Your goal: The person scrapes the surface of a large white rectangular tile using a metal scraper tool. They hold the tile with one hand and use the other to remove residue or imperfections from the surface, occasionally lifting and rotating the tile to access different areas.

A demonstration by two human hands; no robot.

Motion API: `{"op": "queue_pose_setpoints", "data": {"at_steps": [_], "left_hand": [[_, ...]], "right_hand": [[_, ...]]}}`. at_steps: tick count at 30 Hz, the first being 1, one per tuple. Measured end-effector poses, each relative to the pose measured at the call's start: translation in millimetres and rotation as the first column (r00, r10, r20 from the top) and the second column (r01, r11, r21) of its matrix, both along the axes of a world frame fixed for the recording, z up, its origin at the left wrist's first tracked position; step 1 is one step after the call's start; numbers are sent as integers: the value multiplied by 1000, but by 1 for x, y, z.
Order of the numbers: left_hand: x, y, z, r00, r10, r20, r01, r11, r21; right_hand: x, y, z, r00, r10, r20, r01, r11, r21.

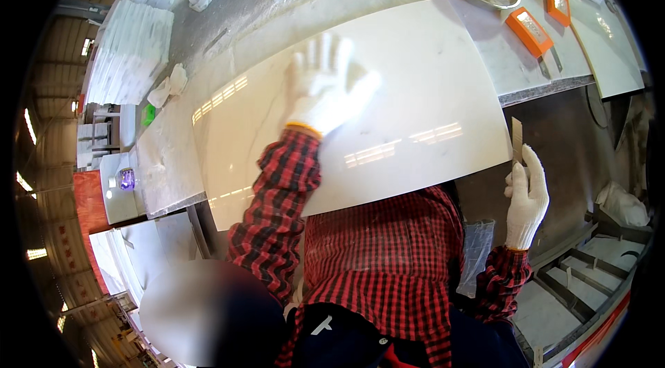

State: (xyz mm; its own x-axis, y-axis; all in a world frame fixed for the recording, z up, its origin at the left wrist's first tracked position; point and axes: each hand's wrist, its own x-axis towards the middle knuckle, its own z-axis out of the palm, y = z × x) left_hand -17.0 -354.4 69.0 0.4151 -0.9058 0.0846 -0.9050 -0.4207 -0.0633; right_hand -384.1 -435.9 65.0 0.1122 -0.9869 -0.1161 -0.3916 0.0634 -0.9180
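Slab (429, 91) under left hand (322, 87), spread apart | strip (517, 141) clamped in right hand (528, 198) | steady pressure, light strokes likely best

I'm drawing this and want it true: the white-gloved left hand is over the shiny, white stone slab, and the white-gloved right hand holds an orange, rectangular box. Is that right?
Not quite: the head view shows the white-gloved right hand holding a thin, flat, brownish strip instead. The white-gloved left hand is indeed over the shiny, white stone slab.
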Motion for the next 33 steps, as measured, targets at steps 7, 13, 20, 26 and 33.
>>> {"op": "queue_pose_setpoints", "data": {"at_steps": [7, 13, 20, 26, 33], "left_hand": [[-97, -77, -16, 915, -389, -111, 375, 918, -128], [-142, -73, -15, 707, -690, -155, 676, 724, -136], [-42, -140, -35, 865, -480, -145, 464, 876, -131], [-1, -183, -11, 951, -200, -236, 217, 975, 50], [-55, -161, -31, 904, -425, -47, 421, 904, -67]], "right_hand": [[-7, 0, 4, 999, -45, 3, 45, 999, 5], [-18, -2, -2, 995, -90, -42, 91, 995, 33], [-21, -2, 1, 994, -102, 30, 101, 994, 34], [-33, 2, 6, 990, -143, 3, 143, 989, 22], [-32, 1, 2, 992, -123, -8, 123, 992, 18]]}}
